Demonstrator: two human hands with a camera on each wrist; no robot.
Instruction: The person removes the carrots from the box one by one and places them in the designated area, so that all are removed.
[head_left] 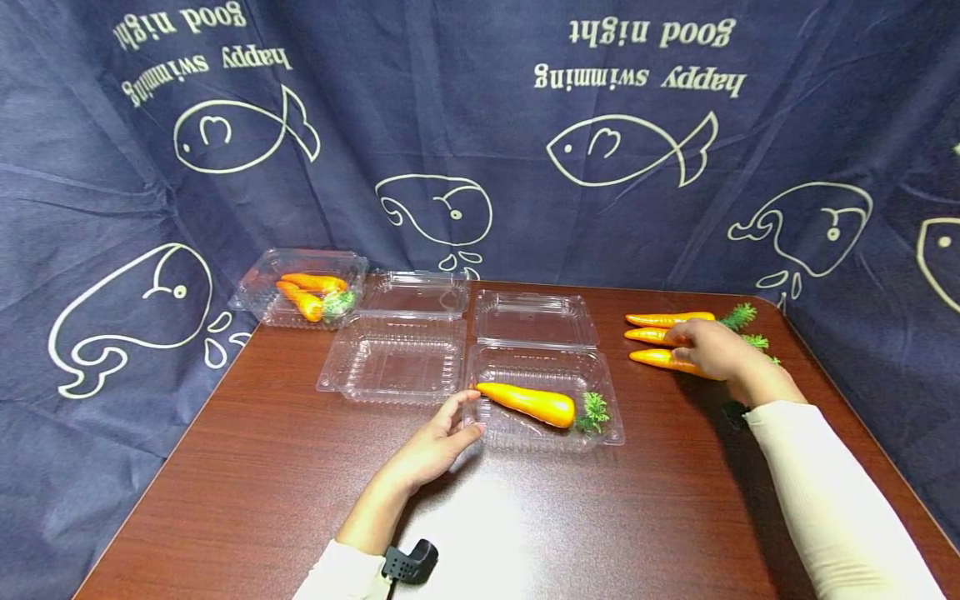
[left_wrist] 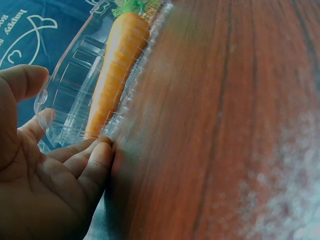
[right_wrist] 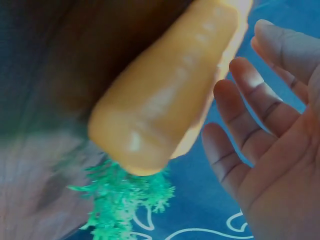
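Observation:
My left hand (head_left: pixel 438 437) is at the left end of a clear plastic box (head_left: pixel 615 417). Its fingertips meet the rim, the fingers spread about the corner in the left wrist view. Inside that box lies an orange carrot (head_left: pixel 528 403) with a green leafy top, tip toward my left hand. Over on the right, my right hand (head_left: pixel 716 346) reaches in among three carrots lying side by side, its fingers over the middle and front ones. In the right wrist view its fingers are slightly bent and apart from the nearest carrot (right_wrist: pixel 155 95).
Behind the box its lid (head_left: pixel 534 321) lies flipped back. Beside it stands another clear box (head_left: pixel 397 358) with its lid raised back. At the far left corner, a clear box (head_left: pixel 262 279) holds two carrots. A dark blue curtain (head_left: pixel 510 233) hangs along the table's back edge.

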